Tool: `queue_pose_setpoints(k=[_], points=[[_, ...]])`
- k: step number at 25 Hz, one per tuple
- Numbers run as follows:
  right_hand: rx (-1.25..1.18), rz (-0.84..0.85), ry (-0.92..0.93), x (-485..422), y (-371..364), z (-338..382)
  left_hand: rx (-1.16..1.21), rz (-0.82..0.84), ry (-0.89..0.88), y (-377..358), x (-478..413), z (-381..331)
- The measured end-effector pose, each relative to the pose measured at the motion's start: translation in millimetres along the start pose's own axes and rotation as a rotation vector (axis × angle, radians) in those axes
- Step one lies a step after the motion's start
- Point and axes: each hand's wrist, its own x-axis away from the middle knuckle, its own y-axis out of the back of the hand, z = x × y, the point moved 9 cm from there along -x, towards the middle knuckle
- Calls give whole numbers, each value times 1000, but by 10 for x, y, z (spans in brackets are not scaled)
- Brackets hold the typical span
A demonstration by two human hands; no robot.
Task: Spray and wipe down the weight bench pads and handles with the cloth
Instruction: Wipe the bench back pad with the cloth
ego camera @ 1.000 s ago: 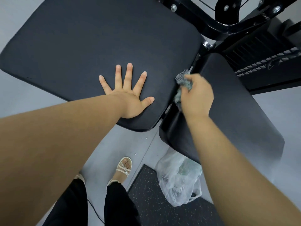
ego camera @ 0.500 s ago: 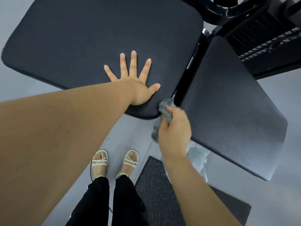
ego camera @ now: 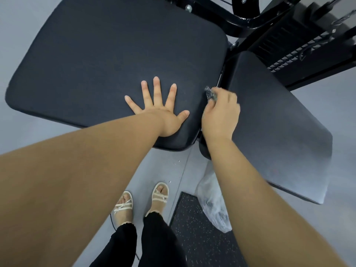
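Two black bench pads fill the view: a large pad (ego camera: 107, 54) on the left and a narrower pad (ego camera: 273, 122) on the right, with a thin gap between them. My left hand (ego camera: 159, 110) lies flat on the large pad near its front right corner, fingers spread. My right hand (ego camera: 219, 112) is closed around a grey patterned cloth (ego camera: 210, 94) and presses it at the right edge of the large pad, by the gap. Only a small tip of the cloth shows above my fingers. No spray bottle is in view.
The black machine frame (ego camera: 248, 18) and a weight stack (ego camera: 300, 53) rise behind the pads. A clear plastic bag (ego camera: 213, 201) lies on the floor under the right pad, partly on a speckled black mat (ego camera: 192, 228). My sandalled feet (ego camera: 142, 203) stand on grey floor.
My right hand with the cloth slid down the gap to the front corner of the large pad, then back up along its right edge. My left hand stayed flat on the pad.
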Motion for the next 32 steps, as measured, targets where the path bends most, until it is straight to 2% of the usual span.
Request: queue_pose_setpoints(k=[4, 8, 10, 12, 14, 15, 17, 19, 23, 27, 30, 32], points=[[-89, 133, 144, 399, 15, -29, -3, 33, 14, -31, -14, 4], [-121, 165, 183, -124, 48, -66, 41, 25, 3, -30, -21, 29], [-102, 177, 180, -451, 12, -38, 87, -72, 14, 10, 27, 52], [-78, 172, 188, -703, -8, -33, 142, -262, 33, 212, 70, 5], [-74, 164, 208, -860, -38, -29, 100, -433, 17, 507, -31, -133], [-82, 145, 218, -923, -48, -20, 70, -467, 8, 670, -162, -198], [-98, 68, 230, -1050, -38, 9, 58, -419, 59, 990, -509, -199], [-67, -10, 240, -1198, -26, 12, 71, -286, 161, 1155, -789, -84], [-60, -7, 179, -1425, -125, -47, 151, -71, 212, 1028, -993, 18], [-235, 0, 124, -1313, -18, -120, 149, -21, 221, 996, -1003, -11], [-279, 31, 158, -1081, 42, -134, 143, 26, 226, 995, -1032, -2], [-279, 17, 160, -1229, 9, -100, 139, 53, 224, 990, -1033, 0]])
